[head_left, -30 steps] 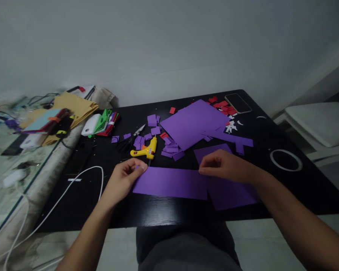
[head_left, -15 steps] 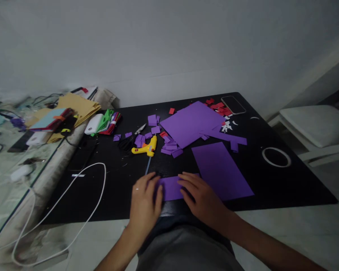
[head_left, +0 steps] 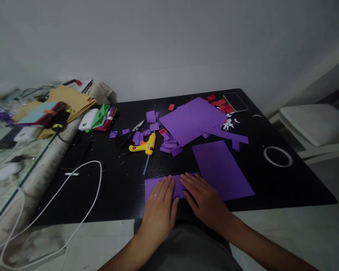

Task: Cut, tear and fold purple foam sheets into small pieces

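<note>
A strip of purple paper (head_left: 150, 187) lies along the near edge of the black table, partly covered by both hands. My left hand (head_left: 160, 205) rests flat on its middle, fingers stretched out and pointing away from me. On its right part lies my right hand (head_left: 202, 195), fingers extended too. A larger purple sheet (head_left: 224, 169) lies beside the strip, close to my right hand. Beyond my left hand is a yellow glue gun (head_left: 144, 146) with a bluish glue stick (head_left: 146, 165) poking out of its back.
Scissors (head_left: 130, 136) and small purple pieces (head_left: 169, 145) lie behind the glue gun. Farther back are another purple sheet (head_left: 192, 120), red scraps (head_left: 222, 105) and a phone (head_left: 235, 102). A white ring (head_left: 278, 156) sits at right, a white cable (head_left: 97, 188) at left.
My left hand has moved right from the strip's left end onto its middle, uncovering that end. My right hand stays nearly in place on the strip. The view has shifted slightly.
</note>
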